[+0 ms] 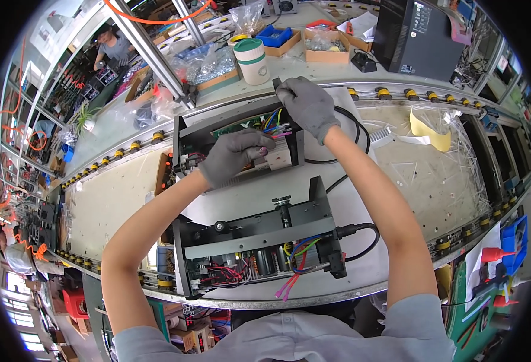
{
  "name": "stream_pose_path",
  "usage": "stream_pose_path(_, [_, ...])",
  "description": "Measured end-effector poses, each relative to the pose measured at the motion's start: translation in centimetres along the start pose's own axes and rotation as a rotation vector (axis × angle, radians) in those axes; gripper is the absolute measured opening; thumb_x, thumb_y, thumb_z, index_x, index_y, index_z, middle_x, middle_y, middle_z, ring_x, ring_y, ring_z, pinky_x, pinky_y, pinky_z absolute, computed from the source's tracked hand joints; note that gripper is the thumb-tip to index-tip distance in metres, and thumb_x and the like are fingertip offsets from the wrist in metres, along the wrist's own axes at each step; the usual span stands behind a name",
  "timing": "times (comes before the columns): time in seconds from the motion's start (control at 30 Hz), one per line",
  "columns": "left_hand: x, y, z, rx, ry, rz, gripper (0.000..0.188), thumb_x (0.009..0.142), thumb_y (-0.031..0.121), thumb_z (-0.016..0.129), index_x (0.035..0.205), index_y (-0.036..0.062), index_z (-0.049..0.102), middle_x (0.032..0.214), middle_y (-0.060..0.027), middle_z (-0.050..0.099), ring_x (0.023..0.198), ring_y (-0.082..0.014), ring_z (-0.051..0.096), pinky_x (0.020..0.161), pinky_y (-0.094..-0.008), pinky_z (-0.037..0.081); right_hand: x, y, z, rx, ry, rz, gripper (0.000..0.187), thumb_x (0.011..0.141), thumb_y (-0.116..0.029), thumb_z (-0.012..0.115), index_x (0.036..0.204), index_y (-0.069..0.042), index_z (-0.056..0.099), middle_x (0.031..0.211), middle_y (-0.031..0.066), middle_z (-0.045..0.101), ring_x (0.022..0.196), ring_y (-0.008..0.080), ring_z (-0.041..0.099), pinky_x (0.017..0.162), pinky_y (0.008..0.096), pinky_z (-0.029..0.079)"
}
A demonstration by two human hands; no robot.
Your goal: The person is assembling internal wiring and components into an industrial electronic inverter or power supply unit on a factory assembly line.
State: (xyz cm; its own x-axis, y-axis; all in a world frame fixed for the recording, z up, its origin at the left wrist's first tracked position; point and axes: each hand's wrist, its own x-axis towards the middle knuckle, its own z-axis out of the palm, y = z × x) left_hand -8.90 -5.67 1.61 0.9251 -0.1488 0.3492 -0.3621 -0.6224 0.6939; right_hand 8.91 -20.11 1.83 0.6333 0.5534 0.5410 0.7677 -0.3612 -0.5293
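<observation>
The left hand [236, 158], half curled, hides part of the far case [300, 148] on the worktop [120, 193]; whether it grips pink wires [282, 135], I cannot tell. The right hand [309, 107] bends at a black piece [276, 83], hold unclear.

The long dark grey metal box [232, 117] lies flat from left to right on a pale sheet [241, 204]; its top is open, so its insides show; a green board [228, 128] sits along the back; blue and yellow wires [272, 119] bunch near the right end; pink wires [282, 134] lie just in front of them; a small dark piece [277, 84] pokes up past the back edge, mostly hidden.
</observation>
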Motion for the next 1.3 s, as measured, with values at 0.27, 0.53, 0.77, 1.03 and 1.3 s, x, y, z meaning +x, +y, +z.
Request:
stream_pose_path(0.27, [1.3,0.8,0.1,-0.368,0.219,-0.483,0.013,0.098,0.016,0.058,0.104,0.0059,0.064,0.089,0.0012,0.063,0.075,-0.0083,0.058,0.068,-0.0228,0.048,0.0,-0.1,0.0,0.038,-0.023,0.031,0.02,0.091,-0.029,0.058,0.098,-0.014,0.069,0.096,0.0089,0.066,0.09,0.0306,0.064,0.078,0.039,0.051])
stream_pose_path(0.53, [2.7,2.0,0.2,0.438,0.094,-0.004,0.014,0.086,0.008,0.068,0.099,0.0044,0.064,0.088,-0.0134,0.063,0.078,-0.0307,0.061,0.073,-0.0378,0.049,0.0,0.1,0.1,0.046,0.008,0.011,0.021,0.091,-0.031,0.058,0.097,-0.015,0.069,0.096,0.0087,0.066,0.089,0.0308,0.064,0.077,0.0395,0.051])
stream_pose_path(0.77, [3.6,2.8,-0.2,0.296,0.085,-0.232,0.017,0.083,0.011,0.071,0.098,0.006,0.065,0.087,-0.0118,0.063,0.077,-0.0301,0.062,0.071,-0.0388,0.05,0.0,-0.1,0.3,0.044,0.014,0.044,0.022,0.091,-0.031,0.058,0.098,-0.014,0.07,0.097,0.0092,0.066,0.09,0.0312,0.065,0.078,0.0402,0.051])
stream_pose_path(1.03, [3.4,2.8,1.0,0.803,0.033,-0.004,0.011,0.087,0.018,0.065,0.097,0.0118,0.068,0.087,-0.009,0.063,0.081,-0.0314,0.064,0.068,-0.0417,0.051,-0.1,-0.1,0.1,0.034,0.007,0.042,0.021,0.09,-0.03,0.058,0.098,-0.014,0.07,0.098,0.0092,0.066,0.09,0.0311,0.065,0.078,0.0401,0.052])
stream_pose_path(1.3, [3.9,2.9,1.9,0.888,0.012,-0.106,0.012,0.089,0.018,0.062,0.097,0.0103,0.066,0.089,-0.0096,0.062,0.084,-0.0318,0.064,0.072,-0.0435,0.051,-0.1,-0.2,0.3,0.054,0.014,0.048,0.021,0.091,-0.03,0.058,0.097,-0.014,0.07,0.097,0.0092,0.066,0.09,0.0307,0.065,0.078,0.0396,0.052])
